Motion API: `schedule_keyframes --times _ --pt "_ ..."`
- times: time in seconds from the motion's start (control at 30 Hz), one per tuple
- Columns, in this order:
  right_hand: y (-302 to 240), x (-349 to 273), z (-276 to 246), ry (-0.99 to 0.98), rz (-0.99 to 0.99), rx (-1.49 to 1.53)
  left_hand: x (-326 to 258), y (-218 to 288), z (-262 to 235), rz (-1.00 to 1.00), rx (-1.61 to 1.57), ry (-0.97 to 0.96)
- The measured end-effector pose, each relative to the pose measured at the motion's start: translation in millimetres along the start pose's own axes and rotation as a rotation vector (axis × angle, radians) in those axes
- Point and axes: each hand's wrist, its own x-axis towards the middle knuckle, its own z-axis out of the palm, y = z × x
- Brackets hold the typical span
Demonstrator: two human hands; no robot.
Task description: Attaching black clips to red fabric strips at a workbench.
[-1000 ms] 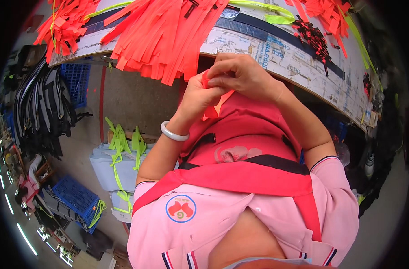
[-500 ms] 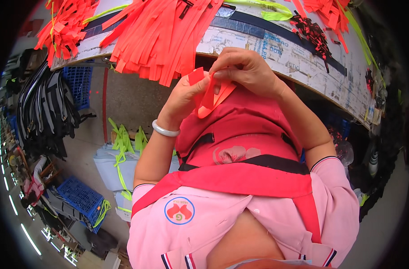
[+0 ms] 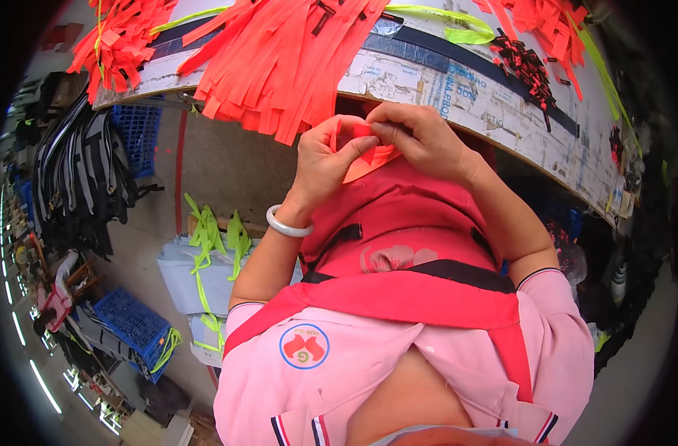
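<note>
Just in front of my red apron (image 3: 398, 204), both hands hold an orange-red fabric strip (image 3: 363, 166), bent into a loop. My left hand (image 3: 318, 165), with a white bangle (image 3: 288, 224) on its wrist, is closed on one side of the strip, thumb pointing toward the other hand. The fingers of my right hand (image 3: 427, 143) pinch the strip's upper part, close to the left thumb tip. My fingers partly cover the strip's ends. A large bunch of similar orange-red strips (image 3: 272, 67) hangs over the table edge beyond my left hand.
The worn, taped table (image 3: 398, 78) spans the far side. On it lie more orange strips (image 3: 127, 37), small black-and-red pieces (image 3: 523, 67) and a yellow-green strip (image 3: 469, 33). Black-and-grey straps (image 3: 75, 175) hang at left. Blue crates (image 3: 131, 320) and pale stacked sheets (image 3: 186, 271) sit lower left.
My left hand has turned and shifted slightly right, its thumb now nearer my right fingers. The strip's hanging loop has been drawn up between the hands. My view has shifted slightly.
</note>
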Motion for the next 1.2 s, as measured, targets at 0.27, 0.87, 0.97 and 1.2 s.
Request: schedule_keyframes --times 0.27,0.87,0.97,1.2 --pt "12.5 -7.1 0.7 0.011 -0.127 -0.339 -2.8 -7.0 1.3 0.141 0.276 0.001" --pt "44.1 -26.9 17.5 0.262 0.453 0.579 3.6 -9.9 17.0 -0.076 -0.122 -0.085" --pt "50.8 -22.7 2.8 0.299 0.443 0.963 2.7 -15.7 9.6 -0.145 -0.15 -0.169" --pt "46.1 -13.0 5.9 0.309 0.348 1.143 -3.9 -31.1 24.8 -0.304 0.061 -0.29"
